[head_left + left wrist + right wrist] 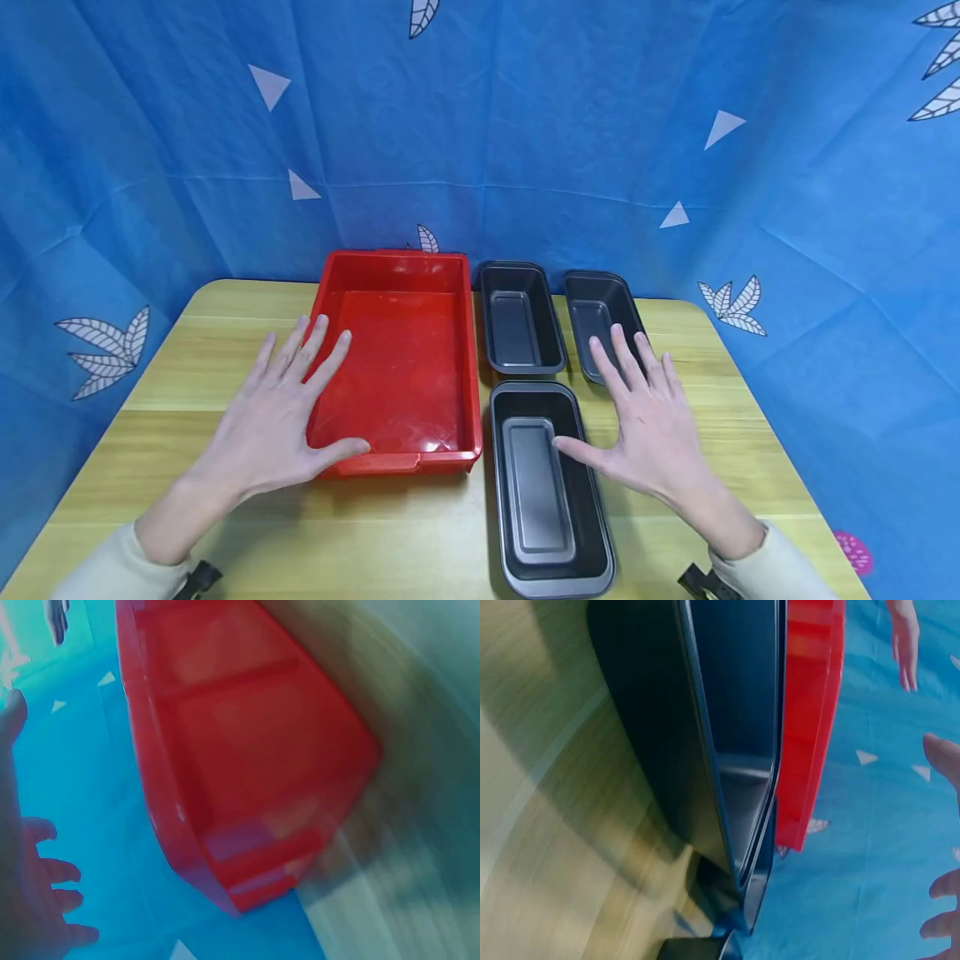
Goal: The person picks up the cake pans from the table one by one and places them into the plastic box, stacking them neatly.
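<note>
My left hand (273, 417) hovers with spread fingers over the left side of a red tray (476, 392). In the left wrist view the red tray (247, 735) appears blurred, and that hand's fingers (64, 900) hold nothing. My right hand (652, 425), fingers also spread, is above the table beside a long dark loaf pan (536, 492); its thumb overlaps the pan's edge in the head view. Behind stand two smaller dark loaf pans, one in the middle (517, 321) and one at the right (592, 321), the latter partly hidden by the right fingertips.
A light wooden table (375, 542) carries the tray and pans, which stand close together. Blue patterned cloth (480, 125) hangs behind and at both sides of it. In the right wrist view, the long pan (652, 735) has the red tray (806, 720) beyond it.
</note>
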Demonstrator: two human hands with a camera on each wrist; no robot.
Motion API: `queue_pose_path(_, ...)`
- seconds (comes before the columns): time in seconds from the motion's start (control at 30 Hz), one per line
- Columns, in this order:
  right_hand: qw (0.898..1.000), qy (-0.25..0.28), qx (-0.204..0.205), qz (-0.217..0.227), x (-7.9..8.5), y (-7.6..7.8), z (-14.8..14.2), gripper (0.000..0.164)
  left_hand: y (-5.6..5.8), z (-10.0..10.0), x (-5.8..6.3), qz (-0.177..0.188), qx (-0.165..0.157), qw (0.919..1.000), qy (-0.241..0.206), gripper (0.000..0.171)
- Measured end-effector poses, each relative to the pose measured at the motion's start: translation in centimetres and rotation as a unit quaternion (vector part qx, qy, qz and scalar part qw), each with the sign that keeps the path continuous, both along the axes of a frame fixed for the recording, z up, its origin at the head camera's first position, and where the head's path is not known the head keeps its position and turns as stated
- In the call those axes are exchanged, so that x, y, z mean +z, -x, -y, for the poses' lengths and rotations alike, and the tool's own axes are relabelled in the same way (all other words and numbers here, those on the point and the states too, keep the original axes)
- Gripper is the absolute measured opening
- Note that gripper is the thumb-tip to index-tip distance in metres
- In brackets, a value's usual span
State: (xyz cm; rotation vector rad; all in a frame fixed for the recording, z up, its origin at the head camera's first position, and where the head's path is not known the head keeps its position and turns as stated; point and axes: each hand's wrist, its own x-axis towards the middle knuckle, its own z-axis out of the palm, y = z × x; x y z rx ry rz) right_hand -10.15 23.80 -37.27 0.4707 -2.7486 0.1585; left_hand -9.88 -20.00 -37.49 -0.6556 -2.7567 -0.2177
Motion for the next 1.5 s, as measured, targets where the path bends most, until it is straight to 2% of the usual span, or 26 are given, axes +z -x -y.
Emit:
queue_pose_path(0.13, 0.999, 0.035, -0.005, 0.011, 0.1, 0.5, -1.0, 0.123, 0.1, 1.2, 0.0, 0.042, 0.019, 0.9984, -0.032, 0.118)
queue_pose_path(0.33, 0.995, 0.086, -0.024, 0.039, 0.1, 1.4, -2.5, 0.114, 0.5, 2.9, -0.1, 0.091, 0.045, 0.9915, -0.082, 0.113)
queue_pose_path(0.53, 0.981, 0.162, -0.049, 0.098, 0.2, 2.4, -3.8, 0.101, 0.8, 4.5, -0.7, 0.124, 0.053, 0.9784, -0.157, 0.104)
queue_pose_path(0.67, 0.965, 0.216, -0.062, 0.136, 0.3, 3.2, -4.9, 0.091, 1.1, 5.4, -1.1, 0.156, 0.068, 0.9649, -0.200, 0.100)
queue_pose_path(0.77, 0.951, 0.255, -0.061, 0.165, 0.4, 3.8, -5.6, 0.083, 1.4, 6.0, -1.4, 0.182, 0.077, 0.9518, -0.235, 0.098)
queue_pose_path(0.9, 0.929, 0.312, -0.053, 0.192, 0.3, 4.8, -6.4, 0.074, 1.7, 6.7, -1.7, 0.203, 0.076, 0.9362, -0.276, 0.094)
queue_pose_path(1.03, 0.910, 0.351, -0.066, 0.211, 0.3, 5.8, -7.2, 0.069, 2.0, 7.3, -2.1, 0.236, 0.080, 0.9195, -0.304, 0.089)
queue_pose_path(1.1, 0.901, 0.366, -0.073, 0.221, 0.3, 6.2, -7.6, 0.067, 2.2, 7.5, -2.2, 0.257, 0.084, 0.9090, -0.317, 0.087)
queue_pose_path(1.23, 0.876, 0.409, -0.076, 0.244, 0.3, 7.0, -8.5, 0.067, 2.5, 7.9, -2.3, 0.278, 0.089, 0.8967, -0.333, 0.080)
queue_pose_path(1.3, 0.863, 0.432, -0.078, 0.248, 0.3, 7.4, -9.0, 0.069, 2.6, 8.0, -2.4, 0.278, 0.091, 0.8950, -0.337, 0.077)
queue_pose_path(1.43, 0.849, 0.456, -0.095, 0.248, 0.2, 8.2, -10.0, 0.071, 2.6, 8.3, -2.7, 0.283, 0.087, 0.8828, -0.365, 0.072)
queue_pose_path(1.5, 0.844, 0.462, -0.103, 0.251, 0.1, 8.6, -10.5, 0.072, 2.7, 8.4, -2.9, 0.293, 0.085, 0.8714, -0.384, 0.071)
